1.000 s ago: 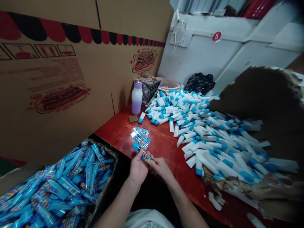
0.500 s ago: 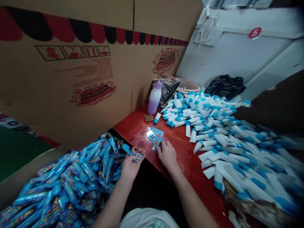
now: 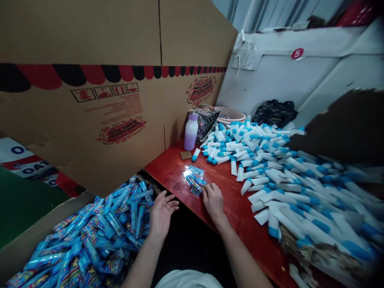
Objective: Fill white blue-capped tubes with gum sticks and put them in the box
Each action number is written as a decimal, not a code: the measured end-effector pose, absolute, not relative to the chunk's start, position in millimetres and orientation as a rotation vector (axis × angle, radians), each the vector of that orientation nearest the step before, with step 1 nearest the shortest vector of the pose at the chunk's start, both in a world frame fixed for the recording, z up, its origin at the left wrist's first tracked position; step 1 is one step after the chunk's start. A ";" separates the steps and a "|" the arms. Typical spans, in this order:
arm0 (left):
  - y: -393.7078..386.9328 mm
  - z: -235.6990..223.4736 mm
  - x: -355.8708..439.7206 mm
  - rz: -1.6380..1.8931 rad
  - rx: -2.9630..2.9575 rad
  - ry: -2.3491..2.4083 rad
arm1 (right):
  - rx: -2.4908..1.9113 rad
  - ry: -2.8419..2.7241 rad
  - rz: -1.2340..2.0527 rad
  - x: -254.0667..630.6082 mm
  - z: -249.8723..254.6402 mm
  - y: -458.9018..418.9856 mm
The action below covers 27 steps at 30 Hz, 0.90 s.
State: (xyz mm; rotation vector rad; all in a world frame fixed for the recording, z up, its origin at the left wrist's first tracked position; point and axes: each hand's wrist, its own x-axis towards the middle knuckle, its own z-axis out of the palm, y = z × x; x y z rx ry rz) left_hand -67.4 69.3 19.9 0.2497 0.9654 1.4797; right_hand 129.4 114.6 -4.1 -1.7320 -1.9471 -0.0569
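My left hand (image 3: pixel 162 212) is raised palm up, fingers spread and holding nothing, beside the box of filled packs. Over the red table, my right hand (image 3: pixel 213 200) has its fingers curled together at the edge of a small bunch of printed clear-and-blue plastic sleeves (image 3: pixel 192 181). Its fingertips seem to pinch one sleeve, though the contact is partly hidden. Blue tubes in colourful printed sleeves (image 3: pixel 111 224) fill the open box at the left. White tubes with blue caps (image 3: pixel 258 148) lie heaped across the right side of the table.
The red table (image 3: pixel 168 172) runs between both heaps. On it stand a purple-and-white bottle (image 3: pixel 191 132) and a small brown square (image 3: pixel 185 155). Behind are a pink tub (image 3: pixel 237 115) and a dark bag (image 3: pixel 274 113). A tall cardboard box (image 3: pixel 120 108) rises along the left.
The sleeved tube that was in my left hand is gone from it, and its fingers have opened. My right hand stays by the sleeves. The view has shifted somewhat.
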 end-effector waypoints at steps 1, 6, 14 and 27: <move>68.6 23.1 -53.0 1.418 0.349 0.954 | -1.689 -1.950 -0.063 130.4 -0.7 108.4; 83.4 31.9 11.5 1.237 0.568 0.908 | -1.586 -1.963 -0.058 140.9 18.4 75.6; 86.5 26.4 62.6 1.200 0.432 0.776 | -1.431 -1.249 0.743 181.0 9.0 68.2; 112.6 19.2 84.8 1.179 0.516 0.745 | -1.355 -1.155 1.022 187.5 -0.3 100.4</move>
